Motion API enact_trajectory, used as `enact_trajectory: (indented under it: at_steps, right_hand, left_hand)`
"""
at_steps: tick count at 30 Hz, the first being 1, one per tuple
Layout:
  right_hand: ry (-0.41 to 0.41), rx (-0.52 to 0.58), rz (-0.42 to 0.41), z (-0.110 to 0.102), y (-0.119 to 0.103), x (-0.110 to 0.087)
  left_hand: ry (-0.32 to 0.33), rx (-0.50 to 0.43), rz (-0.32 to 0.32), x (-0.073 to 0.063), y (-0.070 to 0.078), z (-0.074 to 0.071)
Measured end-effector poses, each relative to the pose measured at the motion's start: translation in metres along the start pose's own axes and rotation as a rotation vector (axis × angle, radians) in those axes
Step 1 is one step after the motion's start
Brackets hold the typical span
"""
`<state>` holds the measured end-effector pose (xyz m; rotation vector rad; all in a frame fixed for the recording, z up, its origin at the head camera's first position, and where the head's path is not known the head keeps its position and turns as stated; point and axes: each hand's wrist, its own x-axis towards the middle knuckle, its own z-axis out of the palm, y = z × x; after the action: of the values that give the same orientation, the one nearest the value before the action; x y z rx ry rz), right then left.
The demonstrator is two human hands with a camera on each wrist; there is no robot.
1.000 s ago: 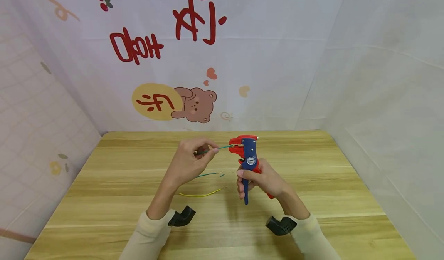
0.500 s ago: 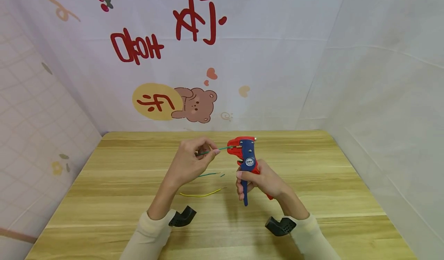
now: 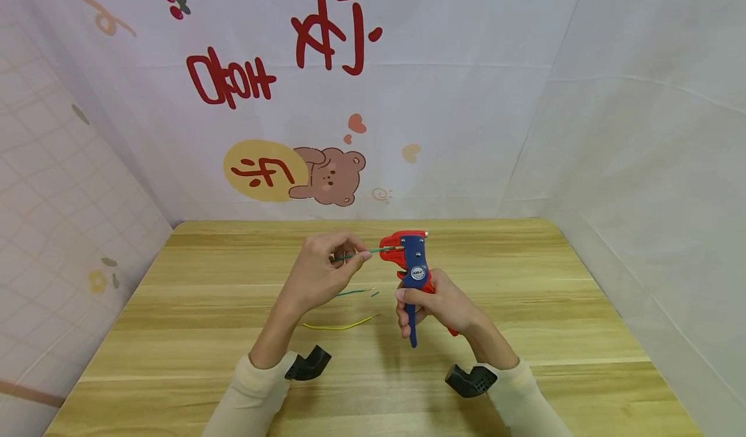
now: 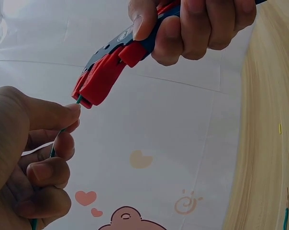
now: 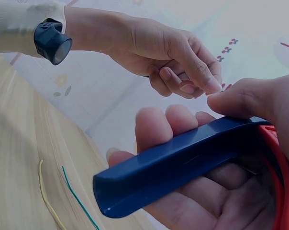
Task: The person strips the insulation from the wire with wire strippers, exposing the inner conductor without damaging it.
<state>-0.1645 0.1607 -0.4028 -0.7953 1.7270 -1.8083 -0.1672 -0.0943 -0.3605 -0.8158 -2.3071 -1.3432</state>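
Observation:
My left hand (image 3: 323, 268) pinches a thin green wire (image 3: 380, 250) between thumb and forefinger, its other fingers curled around the tail. The far end of that wire lies in the red jaws of a red and blue wire stripper (image 3: 417, 256). My right hand (image 3: 440, 301) grips the stripper's handles, thumb on the blue side, holding the tool upright above the table. In the left wrist view the wire stripper (image 4: 104, 72) reaches down to the left hand (image 4: 34, 153), the wire entering its mouth. The right wrist view shows the blue handle (image 5: 178, 160) across my curled fingers.
On the wooden table (image 3: 524, 333) lie a yellow wire (image 3: 338, 327) and another green wire (image 3: 352, 292) with a bare copper end. Beside it is a short green scrap (image 3: 375, 294). A printed white cloth (image 3: 454, 100) hangs behind the table, with more cloth at both sides.
The wire stripper has shifted slightly left and down toward my left hand, so less green wire shows between the fingertips and the jaws. My left hand has hardly moved.

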Motion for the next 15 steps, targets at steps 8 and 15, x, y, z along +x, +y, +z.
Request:
enact_trajectory:
  at_steps: [8, 15]
  right_hand:
    - [0.028, -0.008, 0.029, 0.0021, 0.0007, 0.0008]
    - [0.059, -0.049, 0.035, 0.0045, 0.0010, 0.0009]
  left_hand:
    - [-0.006, 0.002, -0.002, -0.0013, -0.0002, -0.0005]
    - [-0.012, 0.012, 0.001, -0.0015, -0.0014, 0.0004]
